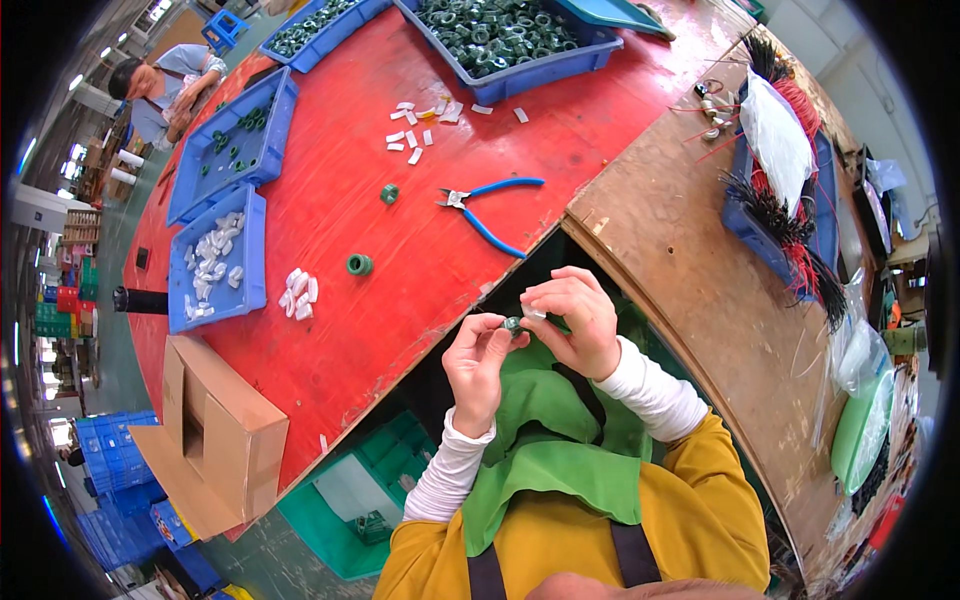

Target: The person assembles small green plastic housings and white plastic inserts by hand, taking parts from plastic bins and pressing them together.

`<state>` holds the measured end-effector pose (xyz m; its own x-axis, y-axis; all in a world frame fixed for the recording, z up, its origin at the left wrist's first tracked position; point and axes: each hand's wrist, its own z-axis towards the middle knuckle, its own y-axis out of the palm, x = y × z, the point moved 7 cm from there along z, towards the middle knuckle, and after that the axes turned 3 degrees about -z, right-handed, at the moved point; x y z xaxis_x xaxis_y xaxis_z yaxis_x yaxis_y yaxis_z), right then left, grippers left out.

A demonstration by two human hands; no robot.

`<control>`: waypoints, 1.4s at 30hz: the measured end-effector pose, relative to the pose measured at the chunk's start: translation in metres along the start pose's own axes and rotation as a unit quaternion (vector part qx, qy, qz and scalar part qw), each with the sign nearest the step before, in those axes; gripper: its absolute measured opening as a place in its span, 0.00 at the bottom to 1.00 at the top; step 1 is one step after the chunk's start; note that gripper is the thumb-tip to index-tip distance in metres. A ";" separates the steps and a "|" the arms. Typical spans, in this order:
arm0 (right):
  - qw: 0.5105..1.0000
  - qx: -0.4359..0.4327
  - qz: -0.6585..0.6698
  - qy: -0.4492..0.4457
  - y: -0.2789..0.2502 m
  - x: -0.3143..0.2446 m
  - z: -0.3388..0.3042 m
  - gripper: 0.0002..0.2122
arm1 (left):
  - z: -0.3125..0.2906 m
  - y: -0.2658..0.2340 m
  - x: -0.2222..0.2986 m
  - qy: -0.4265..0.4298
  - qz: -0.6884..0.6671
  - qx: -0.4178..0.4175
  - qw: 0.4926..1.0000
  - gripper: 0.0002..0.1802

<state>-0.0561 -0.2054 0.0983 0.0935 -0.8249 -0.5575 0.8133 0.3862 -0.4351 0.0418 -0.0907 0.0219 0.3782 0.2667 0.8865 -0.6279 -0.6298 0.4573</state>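
Over the front edge of the red tabletop (420,270), my two hands meet. Between the thumb and fingers of my left hand (474,372) is a small dark green ring (513,325). My right hand (582,325) pinches a small white piece (534,312) right beside it; whether the two touch I cannot tell. Two more green rings (359,264) stand on the red top, to the far left of my hands. A heap of white pieces (298,294) lies further left. Blue-handled cutting pliers (488,186) rest beyond my hands, jaws spread.
Blue trays hold green rings (490,35) at the back and white pieces (212,255) at left. Loose white strips (414,135) lie mid-table. A cardboard box (235,440) and green bin (340,510) sit lower left. Wires fill a right-hand tray (825,190). Another person (165,95) sits far left.
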 end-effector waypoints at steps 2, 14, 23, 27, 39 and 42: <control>1.000 -0.020 0.000 -0.013 0.003 0.000 0.003 0.13 | -0.001 -0.002 0.003 0.002 0.015 -0.011 1.000 0.07; 0.992 -0.038 0.040 -0.117 0.012 -0.028 -0.026 0.12 | 0.001 -0.007 -0.009 -0.086 -0.135 0.016 0.987 0.08; 0.997 -0.007 0.074 -0.021 0.006 -0.022 -0.027 0.13 | -0.006 -0.007 -0.012 -0.065 -0.120 0.035 0.990 0.08; 0.994 -0.011 0.102 0.041 -0.001 -0.011 -0.012 0.14 | -0.008 -0.005 -0.003 -0.029 -0.052 0.012 0.998 0.07; 0.985 -0.051 0.127 0.109 0.006 0.010 -0.001 0.10 | -0.006 0.003 0.017 -0.009 0.065 -0.089 0.994 0.06; 0.971 -0.094 0.147 0.160 0.013 0.015 -0.007 0.10 | -0.006 0.002 0.016 -0.032 0.050 -0.108 0.992 0.06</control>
<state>-0.0477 -0.2101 0.0789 0.0983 -0.5079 -0.8558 0.6564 0.6795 -0.3278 0.0420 -0.0835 0.0373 0.3457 0.1597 0.9247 -0.7930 -0.4770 0.3789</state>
